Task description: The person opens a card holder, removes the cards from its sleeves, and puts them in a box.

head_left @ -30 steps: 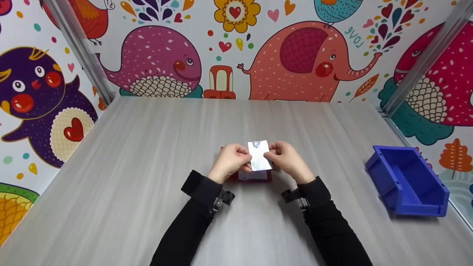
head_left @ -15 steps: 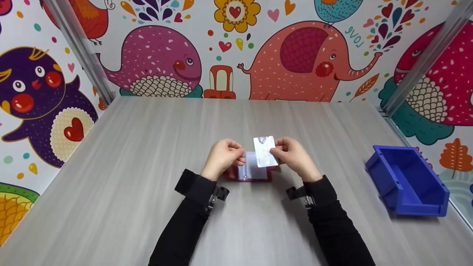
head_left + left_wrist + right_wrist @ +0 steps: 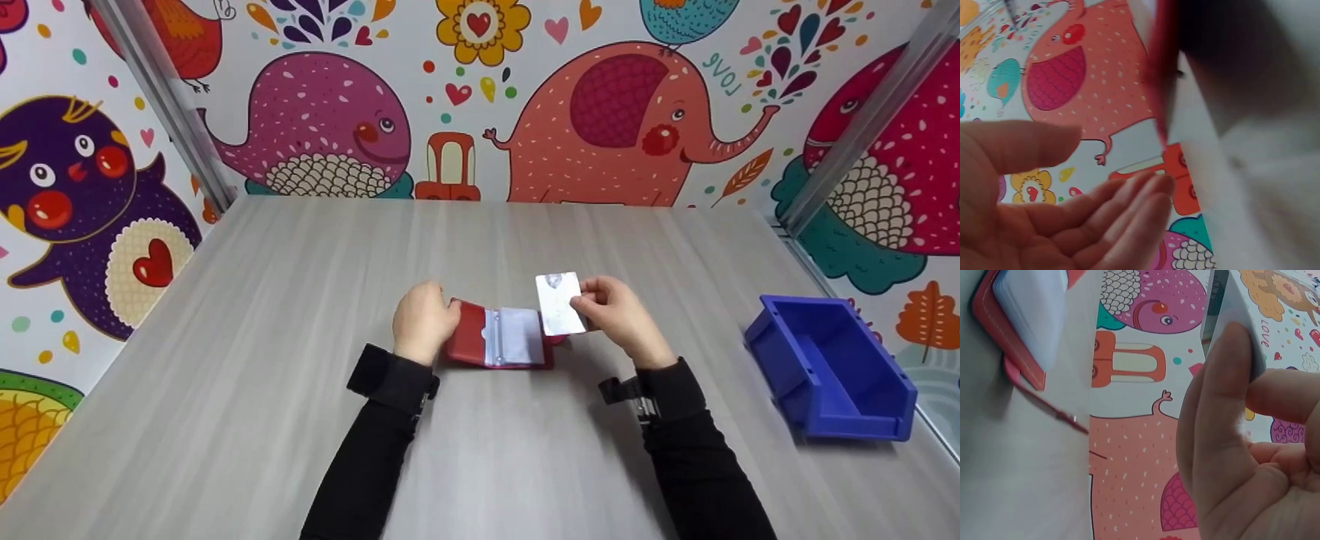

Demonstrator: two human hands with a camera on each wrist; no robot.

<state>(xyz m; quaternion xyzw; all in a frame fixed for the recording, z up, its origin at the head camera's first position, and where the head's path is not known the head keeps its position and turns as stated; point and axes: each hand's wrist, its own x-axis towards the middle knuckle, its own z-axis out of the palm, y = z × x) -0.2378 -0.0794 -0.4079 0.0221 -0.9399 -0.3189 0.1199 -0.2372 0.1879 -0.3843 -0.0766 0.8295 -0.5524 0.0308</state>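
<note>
A small red card holder (image 3: 469, 334) lies spread on the table, its clear plastic sleeves (image 3: 520, 336) showing on the right half. My left hand (image 3: 422, 321) is at the left edge of its cover. In the left wrist view the thumb and fingers (image 3: 1123, 225) are apart with nothing between them, near the blurred red cover (image 3: 1165, 73). My right hand (image 3: 621, 319) pinches a white card (image 3: 556, 304) between thumb and fingers, raised above the holder's right side. The right wrist view shows this card (image 3: 1257, 354) nearly edge-on.
A blue plastic bin (image 3: 832, 375) stands at the right side of the table. A thin reddish strap (image 3: 1041, 404) trails from the card holder. Printed cartoon panels (image 3: 465, 97) and metal posts (image 3: 161, 97) border the table.
The left hand has let go of the white card and moved left to the holder's cover. The right hand has carried the card right and slightly up, leaving the sleeves uncovered.
</note>
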